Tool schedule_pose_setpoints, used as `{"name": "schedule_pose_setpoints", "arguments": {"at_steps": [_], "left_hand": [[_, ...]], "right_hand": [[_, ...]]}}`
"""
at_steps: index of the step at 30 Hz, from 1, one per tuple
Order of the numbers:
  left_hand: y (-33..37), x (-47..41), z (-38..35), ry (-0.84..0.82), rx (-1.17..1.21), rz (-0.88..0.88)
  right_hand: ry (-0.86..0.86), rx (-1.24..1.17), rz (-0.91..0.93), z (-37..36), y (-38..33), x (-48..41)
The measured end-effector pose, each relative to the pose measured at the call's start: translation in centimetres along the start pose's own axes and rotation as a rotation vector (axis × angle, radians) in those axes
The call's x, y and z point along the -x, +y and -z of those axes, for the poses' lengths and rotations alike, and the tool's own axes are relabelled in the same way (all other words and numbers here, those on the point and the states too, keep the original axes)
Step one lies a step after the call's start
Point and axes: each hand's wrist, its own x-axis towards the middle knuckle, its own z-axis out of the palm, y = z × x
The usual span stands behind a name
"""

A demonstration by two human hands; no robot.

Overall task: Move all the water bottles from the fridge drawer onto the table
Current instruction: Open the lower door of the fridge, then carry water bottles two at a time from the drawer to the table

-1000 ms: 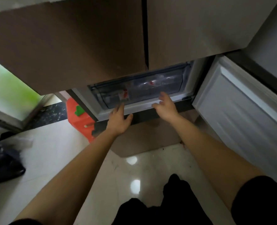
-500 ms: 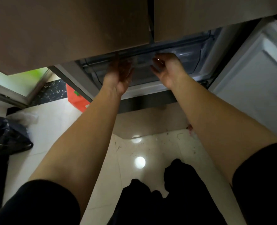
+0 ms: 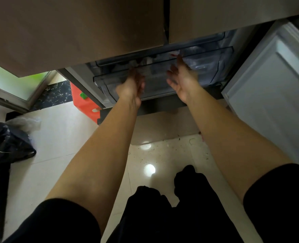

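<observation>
Head view: drawer now drawn further out; bottles lie inside toward its right end, untouched. Right hand fingers straight, apart at front rim; left hand fingers blurred, grip unclear. Lifting likely next.

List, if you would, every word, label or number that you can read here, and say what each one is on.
No text can be read in this view.
Red patch, perhaps a bottle label, inside the fridge drawer: blurred, unreadable.
White mark on the red item on the floor: too small to read.
</observation>
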Motion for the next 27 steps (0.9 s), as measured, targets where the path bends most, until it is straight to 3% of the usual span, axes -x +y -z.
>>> {"name": "schedule_pose_setpoints", "arguments": {"at_steps": [10, 27], "left_hand": [[-3.7, 5.5, 3.5, 0.044, -0.009, -0.057], [-8.8, 13.2, 10.2, 0.001, 0.001, 0.027]], "right_hand": [[0.167, -0.009, 0.032, 2.3, 4.2, 4.8], [0.269, -0.088, 0.057, 6.4, 10.3, 13.8]]}}
